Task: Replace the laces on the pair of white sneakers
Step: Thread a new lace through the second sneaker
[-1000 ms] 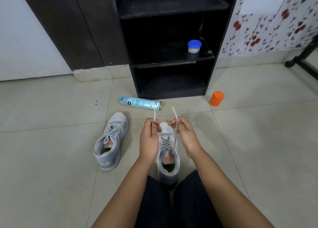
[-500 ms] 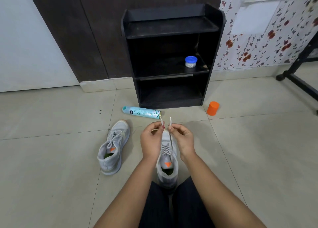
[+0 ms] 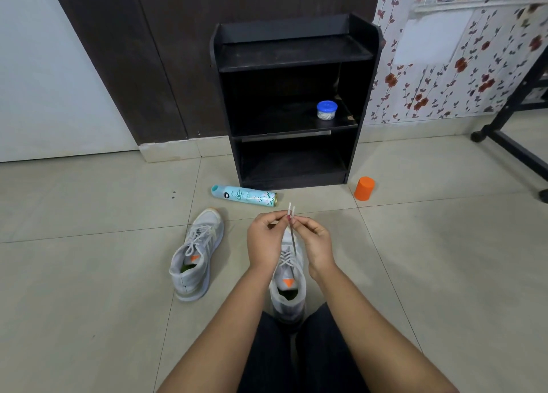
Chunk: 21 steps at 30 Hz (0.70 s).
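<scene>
A white sneaker (image 3: 288,285) stands on the floor between my knees, toe pointing away, partly laced. Its two white lace ends (image 3: 291,209) rise side by side above the toe. My left hand (image 3: 264,242) pinches one end and my right hand (image 3: 316,243) pinches the other, fingertips almost touching. The lace runs taut down to the eyelets. The second white sneaker (image 3: 197,251) lies to the left on the tiles, laced, with an orange tag on its tongue.
A teal spray can (image 3: 243,195) lies on the floor just beyond my hands. An orange cap (image 3: 364,188) stands to the right of a black shelf unit (image 3: 292,101), which holds a blue-lidded jar (image 3: 326,109). A black stand's leg (image 3: 513,149) crosses the far right.
My hands have drawn together, bringing the two lace ends from spread apart to side by side. The camera has tilted up, showing more of the shelf.
</scene>
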Tool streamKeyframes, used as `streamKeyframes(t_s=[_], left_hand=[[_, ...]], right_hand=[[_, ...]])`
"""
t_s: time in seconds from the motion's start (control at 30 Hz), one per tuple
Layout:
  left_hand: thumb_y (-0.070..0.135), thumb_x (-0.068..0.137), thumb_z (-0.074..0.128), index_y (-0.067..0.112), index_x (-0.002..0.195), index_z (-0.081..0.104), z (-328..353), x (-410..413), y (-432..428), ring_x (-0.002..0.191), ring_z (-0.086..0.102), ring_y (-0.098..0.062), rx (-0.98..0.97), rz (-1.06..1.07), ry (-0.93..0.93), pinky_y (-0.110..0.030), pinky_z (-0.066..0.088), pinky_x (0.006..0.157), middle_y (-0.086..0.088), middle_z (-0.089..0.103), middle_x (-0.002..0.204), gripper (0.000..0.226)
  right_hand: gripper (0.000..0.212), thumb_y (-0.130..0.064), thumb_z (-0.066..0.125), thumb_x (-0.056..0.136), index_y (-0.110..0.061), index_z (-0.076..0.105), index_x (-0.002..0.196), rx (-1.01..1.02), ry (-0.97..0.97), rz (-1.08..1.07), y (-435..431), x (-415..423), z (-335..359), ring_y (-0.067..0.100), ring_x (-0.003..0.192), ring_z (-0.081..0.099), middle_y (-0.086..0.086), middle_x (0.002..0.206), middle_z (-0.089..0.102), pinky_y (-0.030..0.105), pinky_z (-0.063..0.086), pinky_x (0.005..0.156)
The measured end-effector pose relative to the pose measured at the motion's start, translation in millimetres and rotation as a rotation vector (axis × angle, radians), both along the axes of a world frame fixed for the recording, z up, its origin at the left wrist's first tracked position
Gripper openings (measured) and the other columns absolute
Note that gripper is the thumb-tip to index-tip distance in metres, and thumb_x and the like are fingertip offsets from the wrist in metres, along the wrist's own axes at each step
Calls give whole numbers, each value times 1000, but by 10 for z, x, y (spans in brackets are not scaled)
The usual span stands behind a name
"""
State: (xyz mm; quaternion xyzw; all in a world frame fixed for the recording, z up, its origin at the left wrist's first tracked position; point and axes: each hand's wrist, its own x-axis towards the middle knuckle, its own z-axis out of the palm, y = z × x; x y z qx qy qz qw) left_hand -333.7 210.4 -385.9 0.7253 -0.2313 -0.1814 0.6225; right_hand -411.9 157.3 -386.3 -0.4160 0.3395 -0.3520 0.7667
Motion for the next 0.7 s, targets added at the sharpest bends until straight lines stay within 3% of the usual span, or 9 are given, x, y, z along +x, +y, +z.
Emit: streamKeyframes(t_s=[0.23, 0.5, 0.7], left_hand=[[14, 84, 70, 40, 83, 70, 65, -14, -29, 88, 68, -13, -28, -11, 0, -36, 55, 87, 4, 73, 93, 26], [16, 85, 69, 27, 87, 71, 107, 1, 31, 86, 67, -15, -26, 3, 10, -39, 54, 87, 6, 73, 88, 12], [19, 85, 69, 36, 82, 67, 86, 43, 125, 81, 67, -18, -39, 22, -14, -40, 56, 80, 10, 71, 84, 17]], right_hand=[[15, 5, 58, 89, 11, 66, 100, -35, 24, -1, -22, -22, 48, 3, 63, 67, 12, 81, 66, 13, 50, 57], [13, 2, 57, 90, 5, 64, 100, -64, 77, -17, -90, -73, 40, -3, 63, 65, 7, 86, 66, 8, 46, 55], [16, -3, 59, 91, 6, 65, 102, -186, 143, 43, -138, -74, 57, 1, 66, 63, 8, 83, 66, 10, 47, 60]])
